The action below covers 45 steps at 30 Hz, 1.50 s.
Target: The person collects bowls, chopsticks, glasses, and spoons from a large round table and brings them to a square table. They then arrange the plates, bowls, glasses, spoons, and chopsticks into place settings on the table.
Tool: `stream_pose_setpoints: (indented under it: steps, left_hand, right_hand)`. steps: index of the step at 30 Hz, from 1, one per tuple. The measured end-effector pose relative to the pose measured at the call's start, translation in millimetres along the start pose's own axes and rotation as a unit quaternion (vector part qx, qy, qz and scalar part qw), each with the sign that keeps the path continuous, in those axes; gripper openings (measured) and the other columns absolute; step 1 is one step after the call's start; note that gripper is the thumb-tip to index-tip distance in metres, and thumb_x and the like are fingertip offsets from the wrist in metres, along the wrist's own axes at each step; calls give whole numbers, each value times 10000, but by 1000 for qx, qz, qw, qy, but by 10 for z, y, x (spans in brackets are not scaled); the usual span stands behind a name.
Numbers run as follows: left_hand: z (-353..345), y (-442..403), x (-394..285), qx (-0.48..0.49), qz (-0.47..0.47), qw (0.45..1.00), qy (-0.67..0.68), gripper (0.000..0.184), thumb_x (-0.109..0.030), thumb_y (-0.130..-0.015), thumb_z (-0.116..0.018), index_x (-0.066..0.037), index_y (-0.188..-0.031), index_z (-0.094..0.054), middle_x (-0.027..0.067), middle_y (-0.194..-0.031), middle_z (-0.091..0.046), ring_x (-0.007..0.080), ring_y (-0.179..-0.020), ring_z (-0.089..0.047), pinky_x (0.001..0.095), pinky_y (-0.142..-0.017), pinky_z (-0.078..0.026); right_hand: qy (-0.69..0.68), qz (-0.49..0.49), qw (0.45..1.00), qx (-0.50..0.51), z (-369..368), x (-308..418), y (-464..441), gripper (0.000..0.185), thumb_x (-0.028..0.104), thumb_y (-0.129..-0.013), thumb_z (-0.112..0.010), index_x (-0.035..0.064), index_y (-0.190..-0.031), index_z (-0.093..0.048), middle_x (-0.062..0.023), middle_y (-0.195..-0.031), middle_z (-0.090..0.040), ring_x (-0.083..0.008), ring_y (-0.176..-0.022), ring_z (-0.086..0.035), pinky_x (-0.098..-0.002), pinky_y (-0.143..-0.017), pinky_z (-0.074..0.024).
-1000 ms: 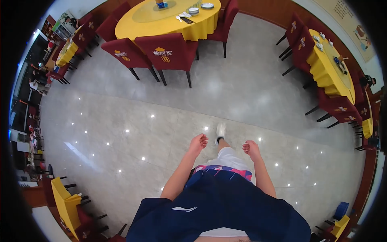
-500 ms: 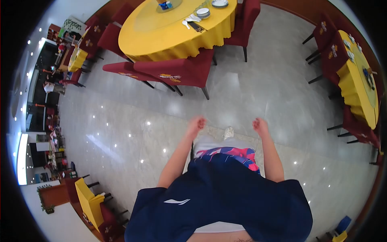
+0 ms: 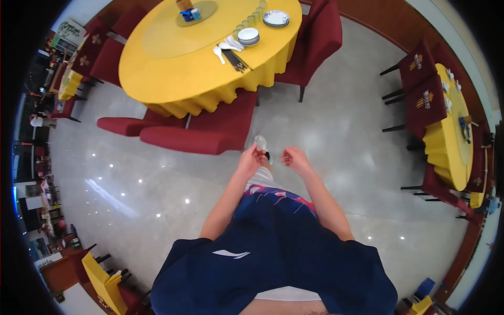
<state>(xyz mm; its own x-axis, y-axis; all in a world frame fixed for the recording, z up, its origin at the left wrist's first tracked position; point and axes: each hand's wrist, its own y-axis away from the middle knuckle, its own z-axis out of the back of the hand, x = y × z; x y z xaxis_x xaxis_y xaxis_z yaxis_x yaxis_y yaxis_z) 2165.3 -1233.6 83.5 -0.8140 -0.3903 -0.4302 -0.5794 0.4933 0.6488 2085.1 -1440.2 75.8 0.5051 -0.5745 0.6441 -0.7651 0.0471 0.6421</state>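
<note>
My left hand (image 3: 251, 159) is held out in front of my body, its fingers loosely curled in with nothing seen in them. To its right my right hand (image 3: 296, 159), apart from it, is also curled with nothing visible inside. Both are in the air above the floor, over my shoe (image 3: 261, 142). Nearest to them is a dark red chair (image 3: 223, 123) at a round table with a yellow tablecloth (image 3: 173, 79). On that table are stacked bowls (image 3: 249, 36), stacked plates (image 3: 276, 18), white spoons (image 3: 219, 54), dark chopsticks (image 3: 237, 61) and several glasses (image 3: 251, 21).
A glass turntable (image 3: 202, 22) carries a blue holder (image 3: 186, 15) in the table's middle. Another red chair (image 3: 317, 47) stands at its right side. More yellow tables (image 3: 438, 152) with red chairs line the right wall and the left side. Shiny grey floor (image 3: 336, 121) lies between.
I have moved forward, so the round table and its chairs appear nearer and lower. My hands have swung closer together. A different shoe shows below them.
</note>
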Motion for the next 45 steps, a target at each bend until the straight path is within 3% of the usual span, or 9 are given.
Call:
stream_pose_setpoints:
  steps: [5, 12, 24, 29, 33, 35, 39, 41, 45]
  left_hand:
    - [-393, -936, -849, 13, -3, 999, 30, 226, -317, -960, -498, -108, -898, -555, 46, -825, -623, 154, -717, -578, 298, -657, -467]
    - [-363, -1763, -1967, -13, -36, 994, 99, 118, -230, -925, -572, -126, -979, -589, 7, -844, -616, 126, -741, -564, 282, -674, -460]
    - [208, -2106, -2719, -175, -167, 935, 258, 218, -312, -962, -514, -130, -844, -532, 17, -833, -583, 138, -744, -547, 287, -675, -461]
    - [-74, -2420, -2873, -252, -195, 904, 285, 151, -249, -954, -515, -110, -930, -568, 20, -823, -622, 135, -706, -563, 279, -644, -470]
    - [-675, -2749, -3090, -310, -179, 897, 260, 160, -219, -937, -533, -85, -1023, -552, 58, -822, -619, 159, -715, -584, 290, -629, -470]
    - [-1002, -2902, -3196, -344, -164, 902, 205, 204, -234, -932, -544, -70, -1053, -552, 66, -835, -625, 161, -722, -589, 293, -637, -471]
    - [-1582, -3105, -3399, -335, -169, 913, 158, 238, -246, -947, -527, -52, -1084, -543, 76, -861, -636, 158, -743, -603, 285, -681, -481]
    - [-1773, -3146, -3476, -300, -176, 924, 159, 240, -229, -960, -499, -43, -1108, -529, 93, -903, -637, 158, -779, -610, 283, -703, -485]
    - [-1958, -3299, -3576, -259, -185, 932, 172, 266, -237, -957, -495, -36, -1130, -509, 99, -939, -631, 155, -793, -603, 280, -726, -483]
  right_hand:
    - [46, -106, 992, -41, -117, 649, -424, 216, 292, -945, -538, 83, -908, -579, -55, -789, -638, -134, -650, -609, -263, -571, -472]
    - [146, -47, 983, -96, -192, 1912, -1550, 180, 237, -934, -529, 79, -980, -601, -44, -807, -640, -113, -645, -602, -252, -578, -470]
    - [322, -19, 946, 26, -877, 3164, -3701, 191, 243, -922, -558, 63, -958, -613, -28, -803, -647, -93, -631, -604, -222, -532, -452]
    - [517, 249, 818, 24, -1099, 3961, -4808, 139, 139, -848, -605, 46, -951, -622, -104, -801, -645, -210, -691, -644, -321, -643, -515]
    - [614, 290, 730, 70, -1406, 4720, -5474, 287, 82, -799, -598, 77, -1085, -585, -147, -1011, -620, -284, -845, -635, -375, -720, -517]
    - [691, 414, 585, 89, -1514, 4879, -5802, 407, 67, -801, -605, 119, -1199, -539, -147, -1126, -564, -284, -806, -650, -385, -710, -528]
    - [722, 427, 517, 171, -1748, 5017, -6400, 478, 63, -800, -599, 159, -1259, -502, -146, -1200, -525, -289, -892, -641, -413, -719, -533]
    - [797, 348, 428, 246, -1852, 5049, -6569, 449, 76, -799, -598, 159, -1234, -518, -142, -1172, -533, -294, -917, -634, -419, -705, -534]
    - [790, 383, 395, 271, -1853, 5043, -6798, 416, 33, -791, -574, 157, -1187, -548, -134, -1043, -564, -287, -816, -649, -399, -615, -530]
